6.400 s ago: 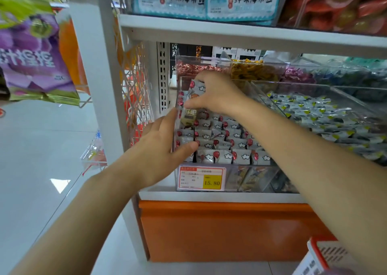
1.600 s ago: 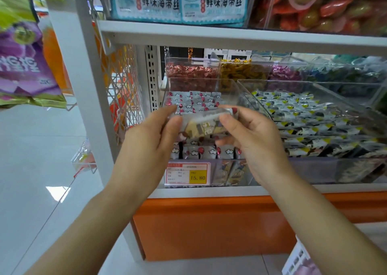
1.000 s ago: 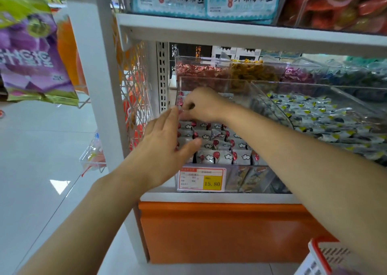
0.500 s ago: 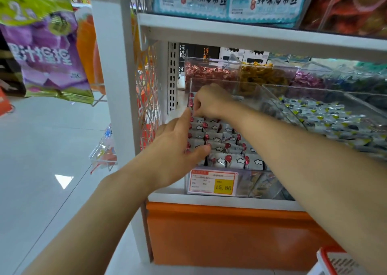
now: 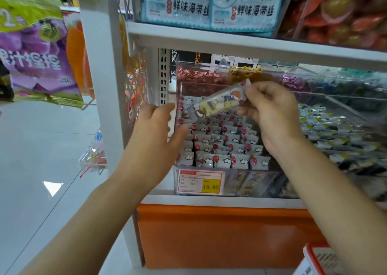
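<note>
**Packet picked, not yet slotted**

Packet is tilted in the air over the back of the bin, clear of the rows. Rows look nearly full, so I'd say placing this one is what's left. Right hand pinches the packet's right end between thumb and fingers. Left hand is by the bin's left wall, fingers loose and apart, holding nothing.

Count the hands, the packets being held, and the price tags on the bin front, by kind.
hands: 2, the left hand and the right hand
packet held: 1
price tag: 1
total: 4
</note>
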A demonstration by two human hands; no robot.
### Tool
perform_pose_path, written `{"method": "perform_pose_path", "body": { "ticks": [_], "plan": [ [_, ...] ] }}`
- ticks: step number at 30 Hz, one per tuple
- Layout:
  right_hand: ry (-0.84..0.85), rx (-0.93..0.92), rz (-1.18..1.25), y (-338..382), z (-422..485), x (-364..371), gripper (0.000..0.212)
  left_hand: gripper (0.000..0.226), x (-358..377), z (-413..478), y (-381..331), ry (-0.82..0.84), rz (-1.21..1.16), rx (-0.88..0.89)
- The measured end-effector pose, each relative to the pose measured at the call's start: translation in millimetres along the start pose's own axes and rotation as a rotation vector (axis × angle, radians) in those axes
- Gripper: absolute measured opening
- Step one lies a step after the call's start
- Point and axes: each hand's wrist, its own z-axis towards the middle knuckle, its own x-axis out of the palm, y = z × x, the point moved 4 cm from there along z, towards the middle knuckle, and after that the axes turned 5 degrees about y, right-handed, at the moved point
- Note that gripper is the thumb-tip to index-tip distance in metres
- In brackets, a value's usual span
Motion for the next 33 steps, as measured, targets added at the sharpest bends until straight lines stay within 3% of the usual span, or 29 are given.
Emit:
{"method": "perform_pose_path", "body": {
  "ticks": [4, 10, 18, 23, 27, 30, 33],
  "plan": [
    [0.022, 0.17, 0.307, -12, -44, -13, 0.014, 0.019, 9, -10, -13, 0.112, -0.296, -0.013],
    [0.124, 0.308, 0.556, -28, -70, -21, 0.012, 0.03, 22, -18, -10, 0.173, -0.613, -0.223],
    [0.212, 0.369, 0.571, -34, -75, -21, 0.011, 0.034, 20, -24, -7, 0.069, -0.65, -0.254],
    [0.142, 0.419, 0.674, -38, -72, -23, 0.009, 0.036, 21, -24, -15, 0.2, -1.01, -0.287],
    [0.178, 0.303, 0.447, -36, -72, -26, 0.015, 0.017, 14, -24, -21, 0.155, -0.765, -0.104],
    [0.189, 0.235, 0.293, -35, -72, -27, 0.02, 0.016, 15, -27, -25, 0.175, -0.556, 0.019],
    [0.202, 0.135, 0.178, -35, -70, -29, 0.008, 0.009, 19, -29, -26, 0.233, -0.592, -0.029]
  ]
}}
